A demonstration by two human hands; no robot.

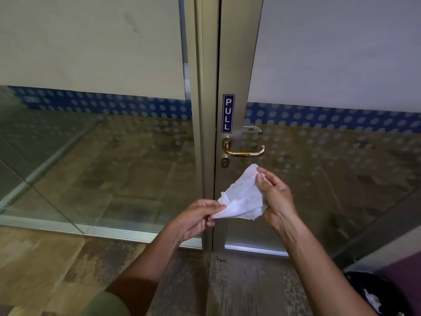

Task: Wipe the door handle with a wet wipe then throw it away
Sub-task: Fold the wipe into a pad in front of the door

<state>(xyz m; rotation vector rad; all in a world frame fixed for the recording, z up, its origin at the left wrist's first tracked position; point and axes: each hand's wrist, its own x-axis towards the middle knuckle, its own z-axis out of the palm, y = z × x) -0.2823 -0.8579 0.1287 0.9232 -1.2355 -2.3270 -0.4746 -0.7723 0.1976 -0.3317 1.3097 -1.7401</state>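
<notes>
A brass lever door handle sits on the metal frame of a glass door, below a blue PULL sticker and above a keyhole. Just under the handle, both hands hold a white wet wipe that shows grey smudges. My left hand pinches its lower left corner. My right hand grips its upper right edge. The wipe is spread between them and is apart from the handle.
The door frame stands shut against a fixed glass panel on the left. A dark bin with a black liner and white paper inside sits at the bottom right corner. Worn wooden-look floor lies underfoot.
</notes>
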